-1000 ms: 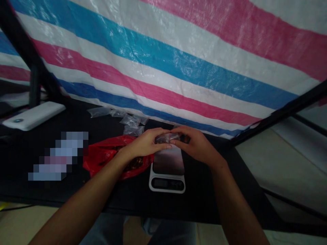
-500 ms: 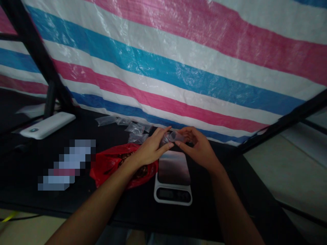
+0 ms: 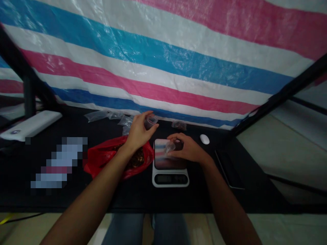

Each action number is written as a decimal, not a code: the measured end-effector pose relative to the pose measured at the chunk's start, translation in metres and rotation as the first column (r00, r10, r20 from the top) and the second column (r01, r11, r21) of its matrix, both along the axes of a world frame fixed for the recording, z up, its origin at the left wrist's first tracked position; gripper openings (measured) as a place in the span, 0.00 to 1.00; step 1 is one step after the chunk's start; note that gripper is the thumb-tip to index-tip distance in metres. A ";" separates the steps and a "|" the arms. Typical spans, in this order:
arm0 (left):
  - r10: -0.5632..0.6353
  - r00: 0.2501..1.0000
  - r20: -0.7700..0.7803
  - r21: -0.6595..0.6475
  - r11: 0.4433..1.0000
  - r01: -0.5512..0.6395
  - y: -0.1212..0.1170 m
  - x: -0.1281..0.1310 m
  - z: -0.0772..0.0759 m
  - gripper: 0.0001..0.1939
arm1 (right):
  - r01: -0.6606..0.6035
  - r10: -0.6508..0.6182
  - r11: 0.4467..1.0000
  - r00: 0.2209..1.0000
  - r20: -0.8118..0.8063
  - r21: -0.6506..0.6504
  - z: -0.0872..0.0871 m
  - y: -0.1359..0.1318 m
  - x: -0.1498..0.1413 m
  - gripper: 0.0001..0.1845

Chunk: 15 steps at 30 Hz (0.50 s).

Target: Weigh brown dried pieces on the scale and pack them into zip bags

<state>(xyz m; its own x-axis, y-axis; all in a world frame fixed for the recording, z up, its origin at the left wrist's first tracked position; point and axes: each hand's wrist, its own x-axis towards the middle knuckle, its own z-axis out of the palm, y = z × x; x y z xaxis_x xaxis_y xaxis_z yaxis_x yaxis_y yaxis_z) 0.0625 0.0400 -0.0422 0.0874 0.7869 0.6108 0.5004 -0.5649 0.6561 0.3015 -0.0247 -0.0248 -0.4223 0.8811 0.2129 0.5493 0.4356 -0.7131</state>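
A striped tarp point(image 3: 153, 58) is hanging behind the tabletop point(image 3: 76, 200), with a red plastic bag point(image 3: 100, 163) of brown bits sitting just left of the kitchen scale point(image 3: 170, 177). Small clear bags point(image 3: 96, 116) are lying beyond the scale. The hands are apart: the left hand point(image 3: 139, 133) is gripping a clear plastic piece point(image 3: 151, 121) past the scale's far edge, while the right hand point(image 3: 186, 148) is holding a second clear piece point(image 3: 170, 147) over the scale's platform.

The pixelated object point(image 3: 60, 163) cannot be named, and the scale's display point(image 3: 170, 179) is too dim to read.
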 end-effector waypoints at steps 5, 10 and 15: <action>-0.034 0.999 -0.024 -0.138 0.990 0.031 0.007 -0.001 -0.002 0.24 | 0.128 -0.120 0.991 0.979 -0.162 0.035 -0.008 0.008 0.005 0.18; -0.059 0.986 -0.154 -0.164 0.986 0.033 0.015 0.003 -0.014 0.32 | 0.288 -0.271 0.955 0.945 -0.180 0.074 -0.018 0.017 0.008 0.19; -0.016 0.990 -0.143 -0.109 0.994 0.001 0.010 0.007 -0.009 0.39 | 0.361 -0.336 0.927 0.919 -0.206 0.100 -0.031 0.024 0.012 0.20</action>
<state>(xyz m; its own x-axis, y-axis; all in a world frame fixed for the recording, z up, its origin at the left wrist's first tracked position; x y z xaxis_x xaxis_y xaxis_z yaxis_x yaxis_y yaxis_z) 0.0694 0.0503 -0.0508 0.1752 0.8466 0.5025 0.5893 -0.4990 0.6354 0.3131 -0.0003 -0.0562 -0.0365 0.9234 0.3821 0.5501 0.3377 -0.7638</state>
